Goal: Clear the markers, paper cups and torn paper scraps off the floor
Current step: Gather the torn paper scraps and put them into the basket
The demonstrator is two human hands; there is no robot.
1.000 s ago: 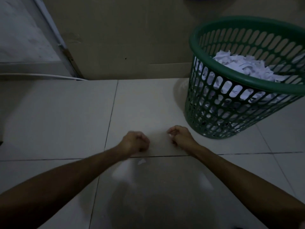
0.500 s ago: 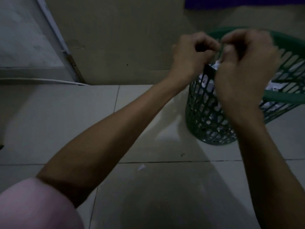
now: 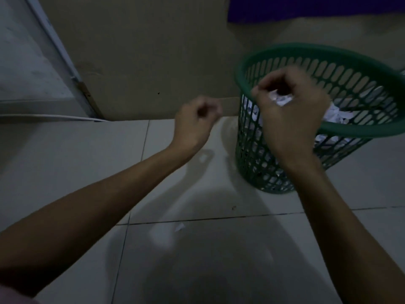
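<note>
Paper scraps (image 3: 281, 99) are sitting bunched in the right hand (image 3: 289, 110), whose fingers are curling round the white wad and pinching it. That hand is hovering above the near rim of the green basket (image 3: 350, 133), which is standing on the tiled floor (image 3: 65, 161) against the wall and is already holding a heap of white paper (image 3: 335, 114). The left hand (image 3: 197, 121) is hanging in the air just left of the basket with its fingers curling loosely inward; motion blur is hiding whether any small scrap is sitting between them.

Judged step: depositing the gathered scraps into the basket.

Procedure for a clean deposit:
1. The right hand should be travelling further over the opening, past the rim, before the fingers spread.
2. The fingers should be opening fully and low over the heap, since light scraps are liable to drift and land outside.
3. The side slots are letting small pieces slip out, so the release point should be sitting over the centre of the heap.

One small white scrap (image 3: 179, 227) is lying on the floor near the tile joint, well apart from the basket, and is awaiting collection. No markers or cups are appearing in this view.
</note>
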